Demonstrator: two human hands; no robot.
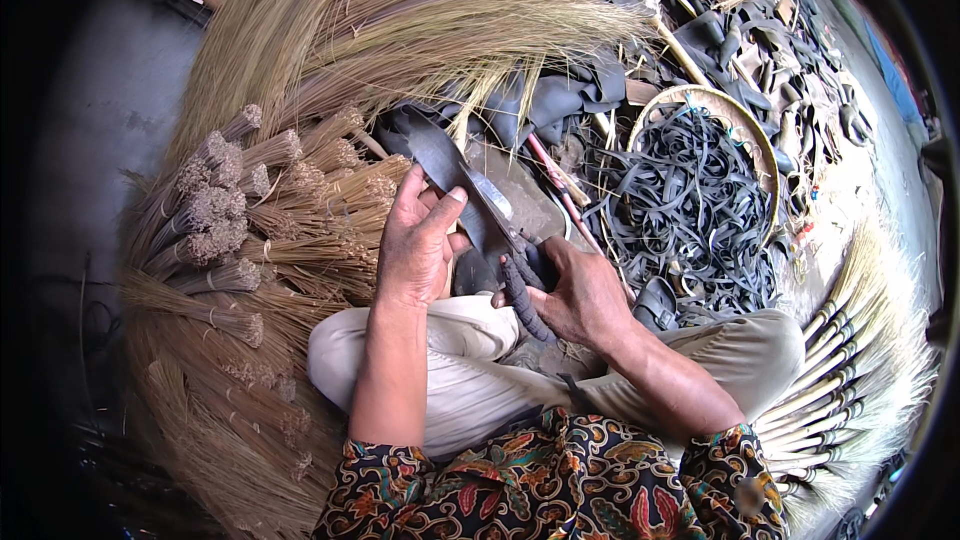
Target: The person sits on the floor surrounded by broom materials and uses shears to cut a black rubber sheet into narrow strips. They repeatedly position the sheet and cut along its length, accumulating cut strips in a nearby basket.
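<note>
Pinching a dark rubber piece (pixel 440 157) between thumb and fingers of the left hand (pixel 420 240), stretching from beyond that hand toward the right. Gripping wrapped-handled shears (pixel 526 302) in the right hand (pixel 578 290), close against the rubber's near end; cannot tell whether biting into it. Seeing tied stalk bundles (pixel 215 190) left of the left hand, a round basket (pixel 708 93) of dark strips (pixel 690 210) beyond the right, and long grass (pixel 400 20) beyond both.

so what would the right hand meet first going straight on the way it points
Past the dark-handled tool it holds, likely the dark rubber-like strip in the left hand, though depth is hard to judge.
</note>
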